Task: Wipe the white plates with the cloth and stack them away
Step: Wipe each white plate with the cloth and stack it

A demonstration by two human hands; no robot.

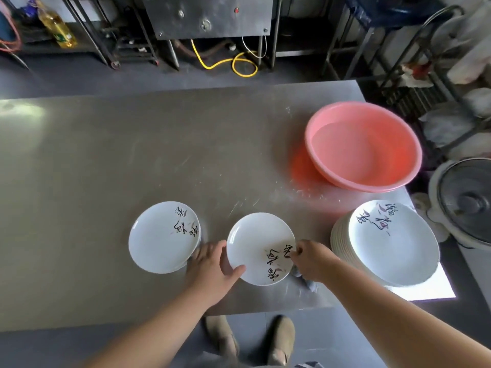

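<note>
left hand [212, 264] grips plate [252, 240] left rim | right hand [312, 258] clutches cloth [309, 282] on its right rim | lower centre

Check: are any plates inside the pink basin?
No, the pink basin shows only its bare pink inside, with nothing white lying in it.

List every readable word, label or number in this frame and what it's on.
Middle plate: dark brush-style characters, too stylised and blurred to read.
Left plates: same kind of characters, unreadable.
Right stack, top plate: same, unreadable.
Oil bottle label: too small.
Nothing can be quoted.
</note>
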